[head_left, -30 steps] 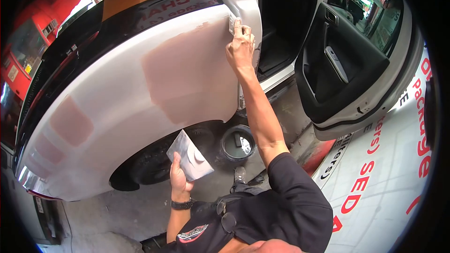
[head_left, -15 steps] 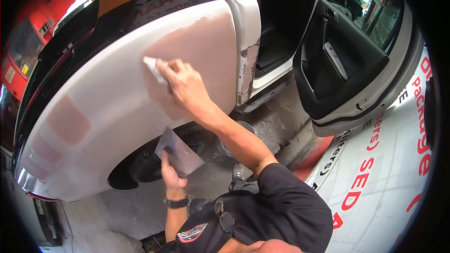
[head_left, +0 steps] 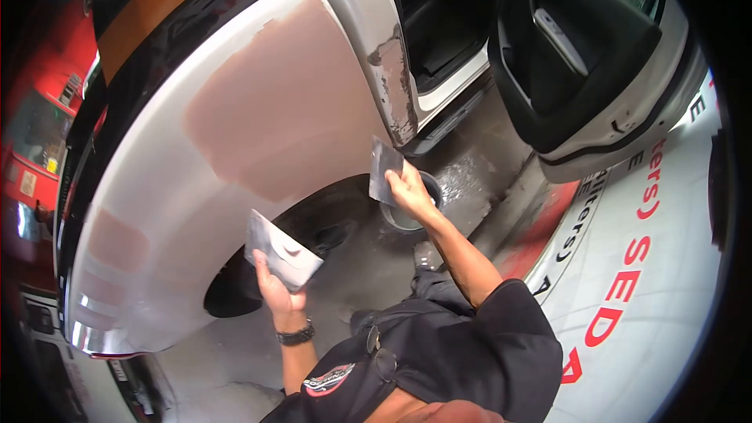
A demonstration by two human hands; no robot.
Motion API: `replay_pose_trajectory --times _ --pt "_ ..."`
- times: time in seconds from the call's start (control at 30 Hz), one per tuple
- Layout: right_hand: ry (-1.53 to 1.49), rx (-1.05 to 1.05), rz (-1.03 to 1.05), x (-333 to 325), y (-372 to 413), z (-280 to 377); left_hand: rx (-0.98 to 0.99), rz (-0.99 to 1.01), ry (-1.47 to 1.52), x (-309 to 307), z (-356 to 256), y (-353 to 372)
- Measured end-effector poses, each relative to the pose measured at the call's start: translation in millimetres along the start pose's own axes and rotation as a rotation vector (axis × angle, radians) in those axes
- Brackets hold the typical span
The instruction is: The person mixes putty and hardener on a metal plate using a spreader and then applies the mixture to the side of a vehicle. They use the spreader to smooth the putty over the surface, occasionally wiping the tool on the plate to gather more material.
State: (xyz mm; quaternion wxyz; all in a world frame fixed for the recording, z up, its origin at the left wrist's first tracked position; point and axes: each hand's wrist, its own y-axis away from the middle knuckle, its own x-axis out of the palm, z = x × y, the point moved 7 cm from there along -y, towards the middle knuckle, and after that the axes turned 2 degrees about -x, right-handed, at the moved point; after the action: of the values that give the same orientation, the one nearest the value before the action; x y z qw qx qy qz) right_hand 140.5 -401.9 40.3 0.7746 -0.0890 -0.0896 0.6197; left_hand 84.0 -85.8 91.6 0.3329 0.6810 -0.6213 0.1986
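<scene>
My left hand (head_left: 278, 290) is closed on a flat, shiny grey plate (head_left: 291, 260), with my thumb on its near side; a dark curved mark shows on its face. My right hand (head_left: 412, 192) grips a smaller dark rectangular spreader (head_left: 381, 172) by one edge, off the car body and above a round bucket (head_left: 399, 225) on the floor. Both flat pieces are apart from each other. A large smooth pinkish-brown filler patch (head_left: 274, 102) covers part of the white rear side panel (head_left: 168, 188). Smaller filler patches (head_left: 117, 239) lie lower left.
An open rear door (head_left: 580, 70) juts out at right. Bare, chipped paint (head_left: 392, 86) marks the door pillar. The wheel (head_left: 305, 227) sits below the panel. A white lettered banner (head_left: 627, 345) lies at right, and a red vehicle (head_left: 47, 110) stands at far left.
My right hand has left the filler patch and moved down and right to above the bucket. My left hand still holds its plate. The view has shifted and turned slightly.
</scene>
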Motion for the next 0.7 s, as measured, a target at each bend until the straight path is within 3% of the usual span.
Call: replay_pose_trajectory --times 0.03,0.13,0.23,0.47,0.6,0.7 --pt "-0.124 -0.024 -0.055 3.9 -8.8 6.1 -0.034 0.011 0.000 -1.9 7.8 1.2" --pt "0.249 -0.324 -0.277 14.6 -33.5 66.1 -0.119 -0.023 0.010 -4.8 26.1 7.0" --pt "0.470 -0.280 -0.374 30.0 -61.2 115.9 -0.137 -0.047 -0.043 -6.3 30.1 10.0" --pt "0.602 -0.188 -0.496 65.3 -134.3 210.0 -0.129 -0.072 -0.126 1.9 29.5 8.0" --pt "0.687 -0.166 -0.614 72.2 -160.5 238.5 -0.155 -0.059 -0.152 11.5 36.1 6.3" --pt "0.617 -0.068 -0.534 76.0 -179.0 238.4 -0.240 -0.005 -0.135 19.1 44.2 4.3"
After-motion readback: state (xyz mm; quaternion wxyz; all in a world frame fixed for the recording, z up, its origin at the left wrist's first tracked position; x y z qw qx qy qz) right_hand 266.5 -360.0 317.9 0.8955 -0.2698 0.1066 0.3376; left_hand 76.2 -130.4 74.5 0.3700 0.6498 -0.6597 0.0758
